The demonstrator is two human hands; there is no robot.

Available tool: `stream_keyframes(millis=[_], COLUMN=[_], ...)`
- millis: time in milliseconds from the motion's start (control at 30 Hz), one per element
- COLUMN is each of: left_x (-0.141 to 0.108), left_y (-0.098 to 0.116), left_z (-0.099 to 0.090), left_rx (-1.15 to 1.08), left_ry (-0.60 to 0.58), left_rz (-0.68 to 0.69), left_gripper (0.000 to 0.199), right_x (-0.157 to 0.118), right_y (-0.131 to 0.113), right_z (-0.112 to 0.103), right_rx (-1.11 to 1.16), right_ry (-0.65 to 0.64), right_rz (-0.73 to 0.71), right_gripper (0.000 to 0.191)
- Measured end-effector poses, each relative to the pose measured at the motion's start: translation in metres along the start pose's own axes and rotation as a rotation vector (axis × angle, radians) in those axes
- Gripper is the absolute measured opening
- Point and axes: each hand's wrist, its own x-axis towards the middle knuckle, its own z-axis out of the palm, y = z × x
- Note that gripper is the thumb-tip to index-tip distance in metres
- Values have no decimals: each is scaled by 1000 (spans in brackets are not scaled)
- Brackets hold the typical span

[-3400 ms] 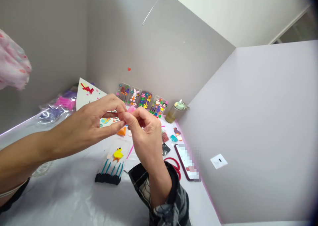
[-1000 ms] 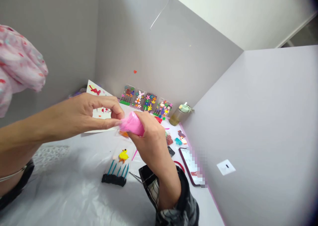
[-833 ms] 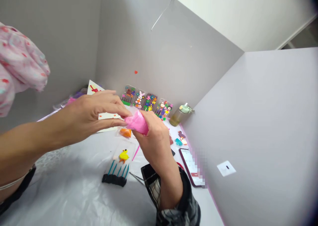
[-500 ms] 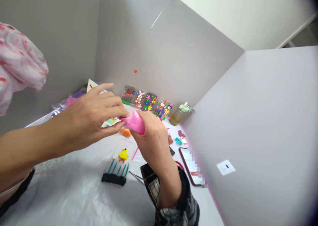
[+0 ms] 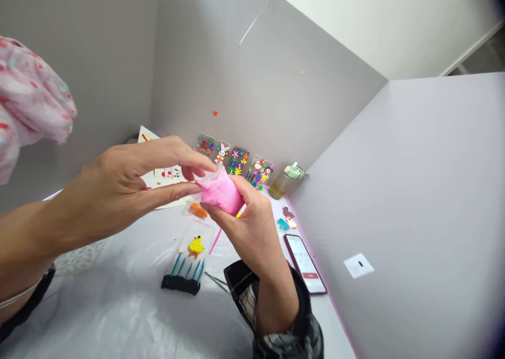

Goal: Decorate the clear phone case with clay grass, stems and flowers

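A lump of pink modelling clay in a clear plastic bag [image 5: 223,195] is held up above the table between my hands. My right hand [image 5: 252,217] grips the bagged clay from the right, thumb below and fingers behind. At the bag's left end, the thumb and fingers of my left hand [image 5: 145,172] pinch the loose plastic and the clay's tip. Below lies a clear phone case [image 5: 189,259] with a yellow clay duck [image 5: 196,246], teal stems and a black clay strip. Orange clay in a bag [image 5: 198,209] rests behind the case.
Several decorated phone cases [image 5: 239,161] lean along the back wall, beside a bottle with a green lid [image 5: 286,180]. On the right lie a phone [image 5: 305,264], small clay birds [image 5: 290,217] and a teal piece [image 5: 283,224]. Tweezers [image 5: 216,281] lie near the case; drawn paper [image 5: 152,180] stands behind.
The pink clay bag has shifted slightly right and turned, showing more of the clay. My left fingers have spread wider along the bag's end. My right hand has moved a little right.
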Motion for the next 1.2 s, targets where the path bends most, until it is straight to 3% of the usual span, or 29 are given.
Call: stream_keyframes(millis=[133, 233, 367, 533, 667, 867, 1000, 1067, 1200], left_x=[-1, -1, 0, -1, 0, 0, -2, -4, -6], left_y=[0, -1, -2, -1, -3, -10, -10, -8, -8], left_z=[3, 2, 2, 4, 2, -4, 0, 3, 7], left_rx=[74, 110, 86, 39, 47, 136, 193, 191, 190], left_ry=[65, 46, 44, 119, 67, -44, -71, -68, -80], left_rz=[184, 225, 172, 7, 33, 104, 112, 166, 189], left_gripper=[20, 22, 21, 14, 17, 24, 25, 26, 23], right_x=[0, 1, 2, 1, -1, -3, -5, -7, -7], right_y=[1, 2, 3, 3, 1, 6, 3, 0, -7], right_z=[1, 1, 1, 1, 3, 6, 6, 7, 7], right_rx=[-10, -2, 13, 25, -18, -116, -200, -223, -287], right_ry=[-12, -15, -22, -19, 1, 18, -48, -93, -82], right_rz=[17, 23, 27, 8, -46, -72, -155, -200, -189], right_gripper=[17, 17, 18, 18, 19, 50, 62, 57, 25])
